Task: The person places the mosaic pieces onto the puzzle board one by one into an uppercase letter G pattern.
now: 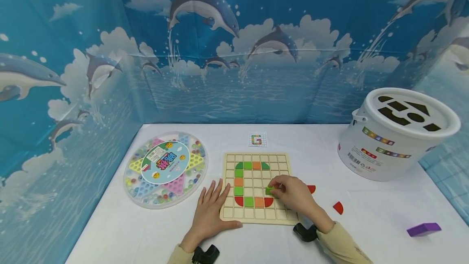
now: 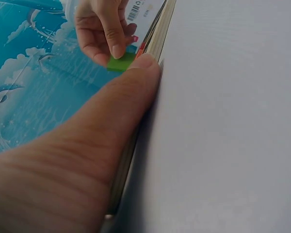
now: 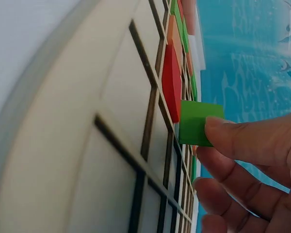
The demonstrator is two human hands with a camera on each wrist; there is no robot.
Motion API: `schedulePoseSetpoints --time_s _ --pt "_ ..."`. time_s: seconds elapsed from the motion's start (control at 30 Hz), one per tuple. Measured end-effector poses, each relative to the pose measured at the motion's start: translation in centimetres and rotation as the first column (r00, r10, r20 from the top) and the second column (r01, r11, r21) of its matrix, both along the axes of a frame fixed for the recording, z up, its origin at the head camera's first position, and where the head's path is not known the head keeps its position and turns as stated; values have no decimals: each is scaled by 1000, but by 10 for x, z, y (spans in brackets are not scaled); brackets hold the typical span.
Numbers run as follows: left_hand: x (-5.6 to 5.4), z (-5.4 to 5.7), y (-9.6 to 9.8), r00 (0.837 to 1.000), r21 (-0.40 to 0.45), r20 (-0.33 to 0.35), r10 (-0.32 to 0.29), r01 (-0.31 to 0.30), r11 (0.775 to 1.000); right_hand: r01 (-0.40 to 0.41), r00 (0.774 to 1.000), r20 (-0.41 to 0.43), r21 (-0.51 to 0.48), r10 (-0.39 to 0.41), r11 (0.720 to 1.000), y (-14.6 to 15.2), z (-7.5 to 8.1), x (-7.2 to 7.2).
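Note:
A wooden grid board (image 1: 258,216) lies on the white table, with green, orange and red pieces forming a rounded outline whose right side is partly unfilled. At the board's left edge my left hand (image 1: 209,212) rests with fingers spread, its thumb along the near edge. My right hand (image 1: 296,195) pinches a green square block (image 3: 196,122) between thumb and fingers. In the right wrist view the block stands on edge at the grid, beside a red quarter-round piece (image 3: 171,83). A small pattern card (image 1: 257,139) showing a similar coloured outline lies beyond the board.
To the left lies a round Chinese checkers board (image 1: 165,170) with marbles. A white bucket (image 1: 384,150) with shape holes in its lid stands at the back right. Loose red quarter-round pieces (image 1: 338,207) and a purple block (image 1: 424,229) lie right of the board.

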State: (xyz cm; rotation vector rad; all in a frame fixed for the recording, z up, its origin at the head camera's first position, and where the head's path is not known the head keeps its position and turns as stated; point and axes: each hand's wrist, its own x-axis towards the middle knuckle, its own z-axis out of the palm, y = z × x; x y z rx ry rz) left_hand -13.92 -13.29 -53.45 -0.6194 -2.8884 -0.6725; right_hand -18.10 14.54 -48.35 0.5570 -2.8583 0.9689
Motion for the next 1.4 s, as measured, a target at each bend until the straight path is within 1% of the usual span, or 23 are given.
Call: schedulePoseSetpoints --time_s 0.13,0.23,0.4,0.57,0.73,0.83,0.9,0.97,1.13,1.2,1.3,1.4 --pt "0 -1 0 1000 -5 -2 0 0 1000 7 1000 30 10 -7 1000 -4 -2 -1" --pt "0 -1 0 1000 -5 -4 -1 1 1000 16 999 31 25 -17 1000 -5 -2 -1" --pt "-2 1 0 1000 -8 0 -3 3 1000 10 1000 -9 59 -9 998 -3 -3 -1" --pt "-2 0 1 1000 2 -8 -6 6 1000 -12 999 -44 117 18 993 1 -4 2" --pt "0 -2 1 1000 10 -11 -11 11 1000 -36 998 -53 183 46 982 1 -6 6" --pt "1 -3 1 1000 12 -21 -12 12 1000 -41 997 -59 197 54 980 1 -6 7" --pt "1 -3 1 999 9 -30 -12 12 1000 -43 997 -53 192 54 980 0 -5 8" --pt "2 -2 1 1000 9 -29 -11 11 1000 -46 998 -27 181 52 982 0 -4 9" --pt "2 0 0 1000 -2 -4 -5 5 1000 -82 995 70 129 73 988 6 0 9" --pt "1 1 0 1000 -4 5 -4 4 1000 -83 994 84 98 75 992 12 3 9" --pt "1 2 0 1000 -2 8 -4 4 1000 -49 996 83 66 43 997 23 7 7" --pt "1 2 0 1000 2 4 -4 4 1000 24 997 77 66 -29 998 36 12 5"
